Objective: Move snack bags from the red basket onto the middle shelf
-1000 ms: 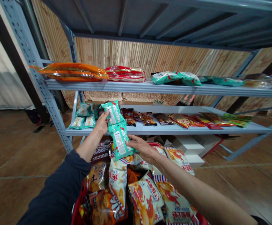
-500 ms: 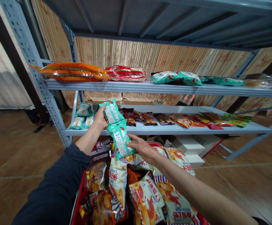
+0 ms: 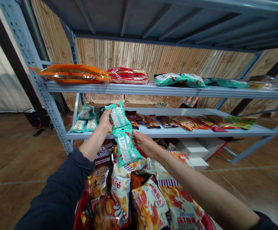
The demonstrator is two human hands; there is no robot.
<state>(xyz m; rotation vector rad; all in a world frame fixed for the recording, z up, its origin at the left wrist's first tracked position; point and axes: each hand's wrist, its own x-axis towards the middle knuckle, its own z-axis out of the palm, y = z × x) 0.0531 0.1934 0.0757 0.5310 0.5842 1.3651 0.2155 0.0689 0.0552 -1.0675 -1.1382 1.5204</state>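
Note:
Two joined teal snack packets [image 3: 125, 148] hang one above the other over the basket, their printed backs toward me. My left hand [image 3: 106, 120] is closed on the left edge of the upper packet, thumb in front. At the right edge of the lower packet, my right hand [image 3: 145, 143] has its fingertips closed on the rim, partly hidden. Below both hands is a red basket [image 3: 79, 204], heaped with white-and-orange snack bags [image 3: 149, 199] and brown potato snack bags [image 3: 100, 180].
A blue-grey metal rack stands ahead. Its lower shelf [image 3: 153, 132] carries teal packets [image 3: 85, 119] at left and brown and red snack bags [image 3: 150, 121] farther right. Orange bags [image 3: 74, 73], red bags and teal packets lie on the middle shelf [image 3: 119, 88]. White boxes [image 3: 193, 151] sit underneath.
Both hands and the teal packets have shifted slightly right. My right thumb has slid off the lower packet's front toward its edge.

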